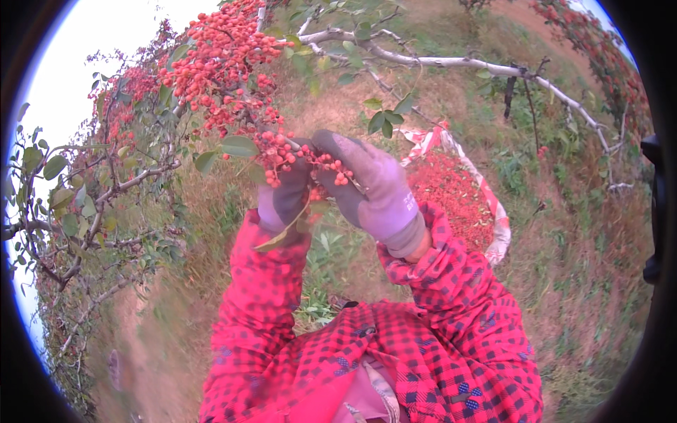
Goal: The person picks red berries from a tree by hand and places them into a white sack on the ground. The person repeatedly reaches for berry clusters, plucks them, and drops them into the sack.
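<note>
Both my hands wear purple gloves with dark palms and meet at the tip of a fruiting branch. My left hand (285,198) is behind a small cluster of red berries (275,153), its fingers around the branch end and partly hidden by the fruit. Curled from the right, my right hand (370,180) has its fingers closed on another small berry cluster (336,170), close against the left fingertips. The berries look like Sichuan pepper. A larger, dense berry cluster (217,69) hangs just above on the same branch. A yellowish leaf (280,238) dangles below my left hand.
An opened red-and-white sack (497,211) full of picked red berries (449,195) lies on the grass behind my right wrist. A bare pale branch (439,62) arches across the top. Leafy, twiggy branches (106,201) crowd the left side. More fruiting bushes (597,53) stand far right.
</note>
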Demonstrator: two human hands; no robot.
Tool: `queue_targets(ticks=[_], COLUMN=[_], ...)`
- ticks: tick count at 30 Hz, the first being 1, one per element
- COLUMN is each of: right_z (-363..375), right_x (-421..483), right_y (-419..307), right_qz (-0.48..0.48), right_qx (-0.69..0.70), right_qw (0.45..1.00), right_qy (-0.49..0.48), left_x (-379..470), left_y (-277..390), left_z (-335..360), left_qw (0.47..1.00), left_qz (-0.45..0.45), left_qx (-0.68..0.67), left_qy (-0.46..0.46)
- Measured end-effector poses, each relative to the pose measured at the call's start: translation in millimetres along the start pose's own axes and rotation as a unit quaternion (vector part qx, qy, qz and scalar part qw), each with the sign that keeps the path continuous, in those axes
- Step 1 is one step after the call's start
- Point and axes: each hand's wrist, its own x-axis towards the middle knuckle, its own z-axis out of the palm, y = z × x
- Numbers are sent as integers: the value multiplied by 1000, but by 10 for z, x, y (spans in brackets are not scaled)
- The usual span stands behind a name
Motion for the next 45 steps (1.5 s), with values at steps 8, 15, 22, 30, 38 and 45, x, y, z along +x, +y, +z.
queue_targets(ticks=[8, 15, 22, 30, 38, 45], right_z=[-70, -208, -245, -276, 28, -209], right_x=[110, 216, 341, 355, 25, -358], right_y=[-21, -137, -114, -12, 127, 559], right_qz=[-5, -133, -176, -101, 305, 307], right_qx=[15, -273, -335, -180, 368, 675], right_qw=[1000, 953, 924, 978, 861, 624], right_qy=[13, 4, -49, -36, 171, 245], left_x=[38, -76, -82, -68, -83, -88], left_y=[267, 356, 359, 248, 112, 25], left_z=[270, 491, 726, 805, 846, 800], left_qw=[987, 998, 996, 994, 988, 987], left_qz=[-19, 55, 38, 60, 57, 84], left_qx=[-159, -31, -26, -29, 18, 21], left_qy=[10, 19, 80, 82, 140, 134])
